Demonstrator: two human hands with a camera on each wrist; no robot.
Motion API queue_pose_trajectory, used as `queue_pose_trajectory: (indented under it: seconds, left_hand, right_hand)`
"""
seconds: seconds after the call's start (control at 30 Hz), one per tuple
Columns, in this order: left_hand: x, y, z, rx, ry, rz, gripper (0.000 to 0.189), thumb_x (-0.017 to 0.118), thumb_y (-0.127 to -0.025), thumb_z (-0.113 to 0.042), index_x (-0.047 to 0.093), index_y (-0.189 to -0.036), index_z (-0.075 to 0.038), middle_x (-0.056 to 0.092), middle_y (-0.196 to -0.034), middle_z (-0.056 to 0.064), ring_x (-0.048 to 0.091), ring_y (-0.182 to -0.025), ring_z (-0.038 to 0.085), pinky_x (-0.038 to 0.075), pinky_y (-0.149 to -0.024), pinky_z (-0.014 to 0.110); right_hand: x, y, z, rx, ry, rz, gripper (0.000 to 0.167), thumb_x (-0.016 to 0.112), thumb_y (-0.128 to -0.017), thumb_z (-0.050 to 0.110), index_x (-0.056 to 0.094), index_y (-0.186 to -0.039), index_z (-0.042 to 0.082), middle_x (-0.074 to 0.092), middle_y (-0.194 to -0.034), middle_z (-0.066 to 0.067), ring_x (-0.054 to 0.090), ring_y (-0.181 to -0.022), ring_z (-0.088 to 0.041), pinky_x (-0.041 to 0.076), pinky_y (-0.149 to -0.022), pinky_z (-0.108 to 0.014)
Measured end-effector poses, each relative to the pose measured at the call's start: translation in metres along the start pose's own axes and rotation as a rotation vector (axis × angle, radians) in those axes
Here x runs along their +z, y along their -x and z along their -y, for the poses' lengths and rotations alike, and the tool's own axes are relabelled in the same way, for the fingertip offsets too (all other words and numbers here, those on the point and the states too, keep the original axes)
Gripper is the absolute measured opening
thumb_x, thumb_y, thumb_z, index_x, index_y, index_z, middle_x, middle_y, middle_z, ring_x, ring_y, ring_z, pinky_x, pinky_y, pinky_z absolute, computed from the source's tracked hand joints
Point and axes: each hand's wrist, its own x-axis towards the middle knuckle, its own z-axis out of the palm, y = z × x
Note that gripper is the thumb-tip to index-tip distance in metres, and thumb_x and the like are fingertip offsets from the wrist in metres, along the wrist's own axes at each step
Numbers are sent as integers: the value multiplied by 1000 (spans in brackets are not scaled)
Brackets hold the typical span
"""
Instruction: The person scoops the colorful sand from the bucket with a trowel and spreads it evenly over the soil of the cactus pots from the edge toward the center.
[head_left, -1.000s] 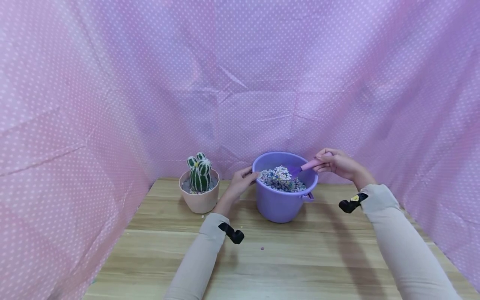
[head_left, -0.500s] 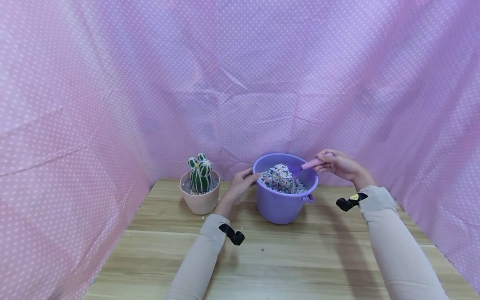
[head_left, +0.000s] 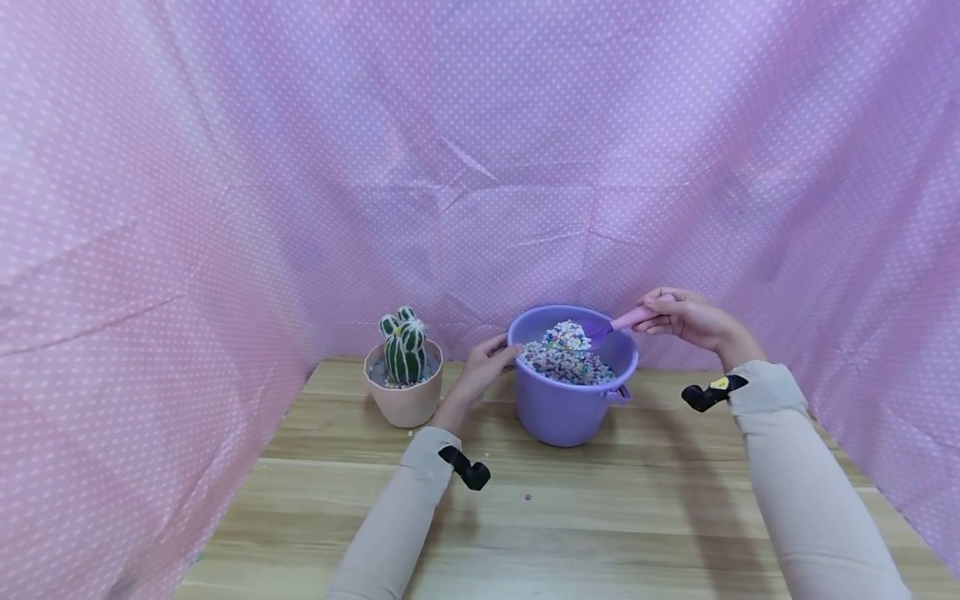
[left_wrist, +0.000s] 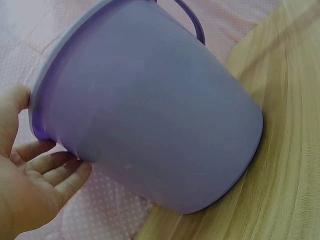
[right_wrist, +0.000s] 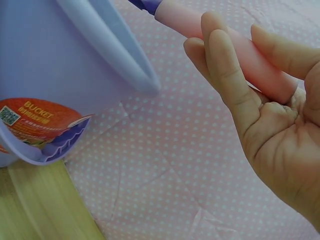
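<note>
A purple bucket (head_left: 558, 417) stands on the table, holding many small multicoloured pebbles (head_left: 562, 367). My left hand (head_left: 483, 368) grips its rim from the left, thumb at the lip and fingers against the outer wall, as the left wrist view shows (left_wrist: 37, 185). With my right hand (head_left: 686, 319) I hold a small shovel by its pink handle (right_wrist: 240, 55). Its purple blade (head_left: 597, 330) is inside the bucket's mouth, bearing a heap of mostly white pebbles (head_left: 567, 336) above the rest. The blade's tip is hidden under that heap.
Left of the bucket, a potted cactus (head_left: 405, 354) stands in a pale peach pot (head_left: 405, 404). The bucket's handle (right_wrist: 50, 150) hangs low at its right side. A pink pebble (head_left: 528, 497) lies on the wooden table (head_left: 570, 542). Polka-dot cloth (head_left: 517, 208) surrounds the table's back and sides.
My right hand has risen slightly and moved a little right, lifting the shovel and its heap of pebbles. My left hand keeps its place on the bucket rim.
</note>
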Motion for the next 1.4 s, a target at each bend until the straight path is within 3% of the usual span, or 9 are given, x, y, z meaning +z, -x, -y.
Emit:
queue_pose_trajectory:
  seconds: [0.13, 0.4, 0.67, 0.77, 0.87, 1.0, 1.1, 1.23, 1.4]
  left_hand:
    - [3, 5, -4, 30, -34, -45, 56, 65, -100, -22, 48, -150, -1, 56, -148, 20, 56, -137, 32, 52, -112, 41]
    - [-8, 28, -23, 200, -177, -102, 51, 67, -97, -12, 52, -144, 4, 58, -144, 24, 57, -134, 37, 48, -115, 43]
    - [-58, 68, -50, 287, -278, 42, 39, 63, -100, -10, 59, -138, 1, 68, -129, 25, 66, -122, 35, 55, -107, 36]
    - [-82, 82, -61, 306, -249, 37, 35, 62, -102, -12, 62, -134, 2, 75, -116, 19, 72, -110, 25, 58, -101, 34]
    - [-106, 93, -69, 304, -184, -51, 34, 61, -102, -13, 63, -131, 4, 79, -99, 3, 74, -95, 12, 62, -94, 30]
    - [-133, 101, -74, 284, -91, -251, 34, 59, -103, -13, 61, -128, 10, 76, -83, -10, 73, -83, 7, 63, -85, 24]
    - [-150, 103, -70, 256, -63, -387, 33, 58, -103, -13, 61, -127, 10, 74, -81, -12, 73, -82, 7, 63, -81, 21]
    - [-166, 100, -56, 213, -104, -492, 32, 59, -102, -10, 62, -128, 9, 71, -87, -18, 69, -86, 2, 62, -82, 19]
    - [-180, 95, -28, 112, -208, -509, 38, 59, -100, -5, 58, -137, 5, 67, -131, 12, 62, -108, 6, 57, -91, 16]
  right_hand:
    - [1, -2, 5, -2, -7, -19, 33, 32, -108, -4, 65, -112, 2, 78, -105, -17, 78, -93, -22, 64, -86, -30]
    - [7, -14, 8, -11, 7, 51, 34, 27, -109, -3, 61, -116, -2, 76, -113, -19, 77, -97, -20, 62, -91, -31]
    - [25, -42, 5, -25, 92, 62, 20, 33, -110, 1, 52, -113, -6, 72, -120, -23, 77, -98, -19, 60, -93, -36]
    - [34, -54, 2, -28, 111, 58, 18, 35, -110, 2, 50, -111, -6, 72, -119, -24, 77, -98, -18, 62, -91, -33]
    - [44, -66, -1, -26, 117, 59, 17, 35, -110, 2, 51, -110, -6, 72, -118, -23, 77, -98, -17, 62, -89, -31]
    - [59, -81, -5, -7, 116, 41, 18, 38, -109, 3, 55, -110, -2, 76, -113, -18, 77, -96, -17, 63, -87, -29]
    - [71, -92, -7, 17, 104, 2, 18, 40, -108, 2, 58, -108, 1, 79, -105, -12, 77, -92, -17, 64, -85, -28]
    - [87, -105, -12, 55, 120, -55, 19, 42, -108, 3, 61, -107, 5, 79, -94, -6, 77, -86, -16, 64, -84, -28]
    - [101, -121, -21, 82, 116, -47, 20, 42, -108, 3, 61, -105, 6, 79, -92, -5, 76, -85, -16, 64, -84, -28]
